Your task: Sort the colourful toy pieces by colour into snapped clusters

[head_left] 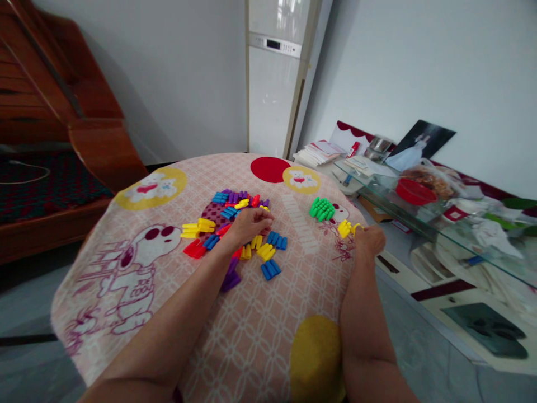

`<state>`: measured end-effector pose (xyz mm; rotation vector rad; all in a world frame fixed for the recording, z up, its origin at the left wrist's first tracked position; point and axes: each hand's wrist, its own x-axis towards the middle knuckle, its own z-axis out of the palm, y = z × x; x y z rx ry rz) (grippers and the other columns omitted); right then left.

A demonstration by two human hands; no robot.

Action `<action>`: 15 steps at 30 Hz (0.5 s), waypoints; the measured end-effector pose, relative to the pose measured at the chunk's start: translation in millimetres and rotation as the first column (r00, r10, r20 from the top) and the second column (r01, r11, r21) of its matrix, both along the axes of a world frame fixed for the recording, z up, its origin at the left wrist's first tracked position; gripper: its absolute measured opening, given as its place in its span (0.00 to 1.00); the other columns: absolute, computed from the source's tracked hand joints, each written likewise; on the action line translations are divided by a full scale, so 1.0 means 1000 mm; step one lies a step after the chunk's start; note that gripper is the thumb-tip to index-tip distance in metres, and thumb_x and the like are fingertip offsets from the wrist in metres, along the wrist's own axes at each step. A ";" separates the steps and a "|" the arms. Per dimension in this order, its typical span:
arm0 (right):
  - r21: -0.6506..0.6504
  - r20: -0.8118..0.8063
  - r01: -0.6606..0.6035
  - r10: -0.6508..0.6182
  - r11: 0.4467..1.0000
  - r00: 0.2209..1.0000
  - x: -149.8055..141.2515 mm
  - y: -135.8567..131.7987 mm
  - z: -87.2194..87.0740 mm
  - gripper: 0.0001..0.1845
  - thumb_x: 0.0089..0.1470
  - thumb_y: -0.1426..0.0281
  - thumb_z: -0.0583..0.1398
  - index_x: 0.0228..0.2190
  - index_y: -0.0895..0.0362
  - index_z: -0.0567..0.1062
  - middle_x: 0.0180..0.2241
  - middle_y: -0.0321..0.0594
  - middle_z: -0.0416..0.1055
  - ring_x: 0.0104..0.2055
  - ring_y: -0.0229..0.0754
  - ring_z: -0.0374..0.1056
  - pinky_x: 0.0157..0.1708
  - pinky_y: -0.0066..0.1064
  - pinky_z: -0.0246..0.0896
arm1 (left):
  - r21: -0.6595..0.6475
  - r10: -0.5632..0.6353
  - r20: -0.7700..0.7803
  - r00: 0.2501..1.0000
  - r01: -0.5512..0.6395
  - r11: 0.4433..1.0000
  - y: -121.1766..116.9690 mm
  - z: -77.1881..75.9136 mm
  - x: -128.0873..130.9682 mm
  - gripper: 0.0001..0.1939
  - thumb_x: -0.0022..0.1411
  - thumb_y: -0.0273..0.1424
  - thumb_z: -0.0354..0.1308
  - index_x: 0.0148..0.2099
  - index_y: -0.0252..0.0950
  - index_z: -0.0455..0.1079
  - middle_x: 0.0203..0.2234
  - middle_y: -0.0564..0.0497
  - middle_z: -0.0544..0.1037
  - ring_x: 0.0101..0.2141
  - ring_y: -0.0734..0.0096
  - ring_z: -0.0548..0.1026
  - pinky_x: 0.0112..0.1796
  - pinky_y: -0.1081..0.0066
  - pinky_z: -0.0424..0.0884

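My left hand point(250, 224) is over the middle of a mixed pile, fingers bent together; what they hold, if anything, I cannot make out. Around it lie small plastic pieces of joined rounded bars: a blue piece point(271, 270), a yellow piece point(265, 252), a red piece point(195, 248), and several purple ones. At the table's right side my right hand point(370, 240) pinches a yellow plastic piece point(356, 228). Just left of it sits a group of yellow pieces point(344, 228). Beyond that, green pieces point(321, 209) stand packed in a neat block.
A patterned pink cloth point(260, 336) covers the round-edged table. To the right stands a glass-topped cabinet point(423, 218) with papers, a red bowl point(415, 191) and plastic bags. A wooden chair point(96, 151) is at the left, a tall white appliance point(271, 95) behind.
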<state>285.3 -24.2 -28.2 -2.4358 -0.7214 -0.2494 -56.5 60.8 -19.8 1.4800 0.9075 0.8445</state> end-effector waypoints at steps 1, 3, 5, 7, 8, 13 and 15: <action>-0.030 -0.015 -0.022 0.022 0.999 1.000 0.000 0.000 -0.001 0.17 0.52 0.66 0.61 0.36 0.67 0.82 0.38 0.63 0.78 0.41 0.59 0.75 0.40 0.42 0.65 | 0.001 -0.003 -0.002 1.000 0.003 1.000 0.000 0.000 0.000 0.13 0.51 0.34 0.66 0.37 0.33 0.74 0.25 0.52 0.79 0.27 0.71 0.79 0.32 0.70 0.77; -0.049 -0.019 -0.046 0.046 0.998 0.999 -0.001 0.000 -0.002 0.19 0.54 0.63 0.60 0.36 0.68 0.82 0.38 0.65 0.78 0.41 0.60 0.75 0.41 0.43 0.65 | 0.001 -0.008 -0.004 1.000 0.008 1.000 0.000 0.000 -0.001 0.12 0.51 0.34 0.66 0.37 0.33 0.74 0.25 0.52 0.79 0.27 0.71 0.78 0.32 0.71 0.77; -0.040 -0.006 -0.041 0.041 0.998 0.999 -0.001 0.000 -0.001 0.23 0.58 0.62 0.58 0.36 0.70 0.82 0.37 0.67 0.78 0.41 0.60 0.75 0.41 0.43 0.65 | 0.003 -0.011 -0.004 1.000 0.011 1.000 0.000 0.001 -0.001 0.12 0.50 0.35 0.66 0.37 0.33 0.74 0.24 0.52 0.79 0.27 0.71 0.78 0.32 0.71 0.77; -0.035 0.012 -0.030 0.031 0.999 0.999 -0.001 0.000 -0.001 0.25 0.60 0.61 0.55 0.37 0.72 0.82 0.38 0.68 0.78 0.42 0.61 0.75 0.42 0.43 0.65 | 0.005 -0.015 -0.005 1.000 0.015 1.000 0.000 0.002 -0.002 0.13 0.50 0.35 0.66 0.37 0.33 0.74 0.24 0.52 0.79 0.27 0.70 0.79 0.32 0.70 0.77; -0.038 0.022 -0.031 0.032 0.999 0.999 0.001 0.001 -0.002 0.26 0.61 0.62 0.54 0.38 0.72 0.82 0.38 0.68 0.78 0.42 0.61 0.75 0.42 0.43 0.64 | 0.006 -0.018 -0.004 1.000 0.018 1.000 0.000 0.002 -0.002 0.13 0.50 0.36 0.66 0.37 0.33 0.74 0.24 0.52 0.79 0.27 0.70 0.79 0.33 0.70 0.77; -0.084 0.055 -0.106 0.110 0.991 0.992 0.009 0.007 -0.010 0.27 0.62 0.65 0.51 0.37 0.73 0.82 0.36 0.67 0.78 0.41 0.58 0.74 0.41 0.40 0.63 | 0.003 -0.018 0.007 1.000 0.018 1.000 0.001 0.001 -0.004 0.14 0.50 0.38 0.66 0.36 0.34 0.73 0.25 0.52 0.79 0.27 0.70 0.78 0.32 0.69 0.78; -0.064 0.093 -0.174 0.179 0.983 0.979 0.012 0.009 -0.014 0.28 0.62 0.65 0.49 0.35 0.72 0.82 0.32 0.65 0.78 0.37 0.56 0.74 0.38 0.39 0.62 | 0.001 -0.021 0.006 1.000 0.021 1.000 0.001 0.002 -0.003 0.14 0.50 0.38 0.66 0.36 0.34 0.73 0.25 0.52 0.79 0.26 0.70 0.78 0.32 0.70 0.77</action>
